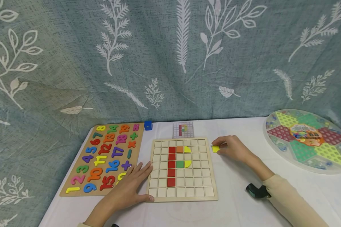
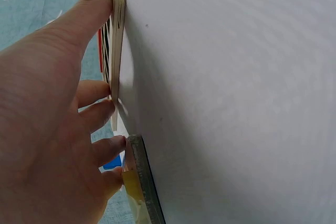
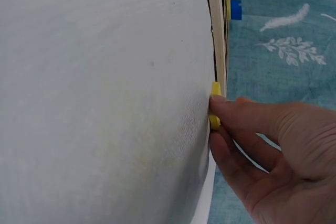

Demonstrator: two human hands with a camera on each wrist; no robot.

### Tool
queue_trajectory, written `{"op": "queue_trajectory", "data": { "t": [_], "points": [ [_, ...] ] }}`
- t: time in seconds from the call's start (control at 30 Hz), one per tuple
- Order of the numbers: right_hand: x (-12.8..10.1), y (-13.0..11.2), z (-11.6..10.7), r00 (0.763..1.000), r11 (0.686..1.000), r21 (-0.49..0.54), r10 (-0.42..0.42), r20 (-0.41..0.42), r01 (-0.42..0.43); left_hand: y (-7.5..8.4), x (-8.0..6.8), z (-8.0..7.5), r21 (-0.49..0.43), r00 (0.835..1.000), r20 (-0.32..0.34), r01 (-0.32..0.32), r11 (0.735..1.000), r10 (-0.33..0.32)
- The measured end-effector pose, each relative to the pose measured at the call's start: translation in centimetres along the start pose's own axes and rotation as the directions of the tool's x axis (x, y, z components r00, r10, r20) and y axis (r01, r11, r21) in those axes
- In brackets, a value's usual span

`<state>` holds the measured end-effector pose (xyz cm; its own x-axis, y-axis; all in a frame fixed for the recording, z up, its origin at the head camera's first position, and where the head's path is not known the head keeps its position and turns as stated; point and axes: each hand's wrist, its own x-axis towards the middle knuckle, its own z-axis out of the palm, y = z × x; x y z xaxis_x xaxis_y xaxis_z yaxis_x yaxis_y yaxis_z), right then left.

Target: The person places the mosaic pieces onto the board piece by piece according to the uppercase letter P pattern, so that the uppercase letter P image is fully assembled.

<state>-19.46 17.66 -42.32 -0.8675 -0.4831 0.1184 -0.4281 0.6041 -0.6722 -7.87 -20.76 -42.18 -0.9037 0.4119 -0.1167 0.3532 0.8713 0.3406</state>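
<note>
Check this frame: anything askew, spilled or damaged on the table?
Nothing stands out. The grid board lies flat and square with its tiles seated; the number puzzle looks complete. The right hand pinches a loose yellow piece beside the board; the left hand rests flat at its edge.

Right hand (image 3: 273, 150) at lower right of frame, fingers curled. Fingertips (image 3: 220, 109) pinch yellow piece (image 3: 214, 106) lying on white tablecloth (image 3: 105, 98). Wooden board (image 3: 217, 35) seen edge-on, just beyond yellow piece; whether piece touches board: cannot tell. Coloured pieces on board barely visible past its edge. Blue block (image 3: 235, 9) farther from hand, beyond board. Teal cloth with white leaf print (image 3: 283, 51) fills background behind hand and board.
</note>
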Motion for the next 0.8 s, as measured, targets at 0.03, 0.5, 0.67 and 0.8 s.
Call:
{"op": "queue_trajectory", "data": {
  "t": [0.03,0.5,0.67,0.8],
  "points": [
    [0.0,-0.1,0.0,1.000,1.000,-0.001,0.001,-0.002,-0.001,0.0,0.0,0.0,-0.004,1.000,0.002,-0.002,1.000,0.002],
    [0.2,-0.7,-0.3,1.000,0.999,-0.009,-0.030,-0.002,0.030,-0.1,0.1,0.3,0.014,1.000,-0.011,-0.008,1.000,0.008],
    [0.3,-0.9,-0.8,0.998,0.998,-0.027,-0.052,0.030,0.053,-0.1,0.0,0.3,0.010,1.000,-0.014,-0.004,1.000,0.004],
    [0.5,-1.2,-0.9,0.996,0.996,-0.042,-0.079,0.040,0.081,0.0,0.0,0.2,0.005,1.000,-0.013,-0.002,1.000,0.002]
  ]
}}
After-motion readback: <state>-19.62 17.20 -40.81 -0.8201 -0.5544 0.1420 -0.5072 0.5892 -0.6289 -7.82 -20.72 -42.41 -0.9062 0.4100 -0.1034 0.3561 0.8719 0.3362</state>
